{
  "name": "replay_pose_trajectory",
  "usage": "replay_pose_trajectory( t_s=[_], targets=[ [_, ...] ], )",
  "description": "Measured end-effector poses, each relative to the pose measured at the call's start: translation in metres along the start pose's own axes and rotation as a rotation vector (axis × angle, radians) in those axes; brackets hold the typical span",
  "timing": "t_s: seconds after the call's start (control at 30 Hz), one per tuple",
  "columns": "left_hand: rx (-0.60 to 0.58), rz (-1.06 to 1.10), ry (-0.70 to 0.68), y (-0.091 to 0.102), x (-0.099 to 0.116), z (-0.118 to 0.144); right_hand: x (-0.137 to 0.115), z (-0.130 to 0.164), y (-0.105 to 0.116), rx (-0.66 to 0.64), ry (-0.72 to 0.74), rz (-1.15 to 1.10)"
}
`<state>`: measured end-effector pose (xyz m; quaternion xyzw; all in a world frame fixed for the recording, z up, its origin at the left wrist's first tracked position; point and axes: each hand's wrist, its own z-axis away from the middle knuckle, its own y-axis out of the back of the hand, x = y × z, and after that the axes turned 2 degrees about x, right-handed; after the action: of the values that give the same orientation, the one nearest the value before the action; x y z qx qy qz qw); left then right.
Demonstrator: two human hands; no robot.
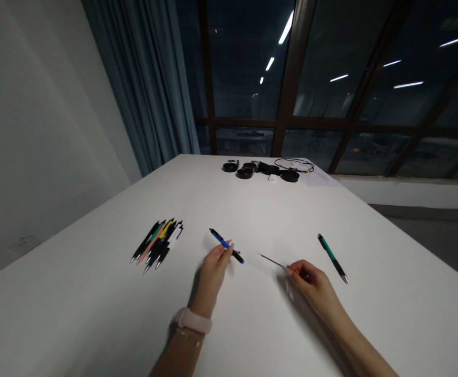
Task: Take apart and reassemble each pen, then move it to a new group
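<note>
A blue ballpoint pen with a black grip is pinched between the thumb and fingers of my left hand. Its clip end points up and left, and the grip end, which shows a bit of blue, points down and right. Between the thumb and fingertips of my right hand is a thin dark pen refill, its far end pointing left toward the pen. The two are apart. A green pen with a black grip lies on the table to the right of my right hand.
Left of my left hand lies a bunch of several pens, with black, green, pink, yellow and white barrels. Black round objects and a coiled cable are at the far end of the white table. A wall flanks it on the left.
</note>
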<state>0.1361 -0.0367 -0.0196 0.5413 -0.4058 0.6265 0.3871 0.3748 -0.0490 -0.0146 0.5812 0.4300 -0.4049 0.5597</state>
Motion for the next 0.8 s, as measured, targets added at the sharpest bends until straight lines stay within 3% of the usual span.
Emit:
replay_pose_trajectory(
  t_s=[0.13, 0.3, 0.47, 0.57, 0.8],
  targets=[
    [-0.074, -0.222, -0.085, 0.000, -0.007, 0.001, 0.007, -0.002, -0.001, 0.036, 0.095, 0.255],
    [-0.060, -0.495, -0.217, 0.000, -0.017, 0.007, 0.008, -0.007, -0.005, 0.060, 0.239, 0.585],
    [-0.121, -0.797, -0.410, 0.000, -0.015, 0.012, 0.009, -0.008, -0.015, 0.045, 0.391, 0.858],
    [-0.154, -0.954, -0.513, -0.002, -0.009, 0.017, 0.010, -0.007, -0.020, 0.021, 0.419, 0.920],
    [-0.143, -1.191, -0.592, -0.010, 0.001, 0.028, 0.011, -0.004, -0.025, -0.005, 0.442, 0.885]
  ],
)
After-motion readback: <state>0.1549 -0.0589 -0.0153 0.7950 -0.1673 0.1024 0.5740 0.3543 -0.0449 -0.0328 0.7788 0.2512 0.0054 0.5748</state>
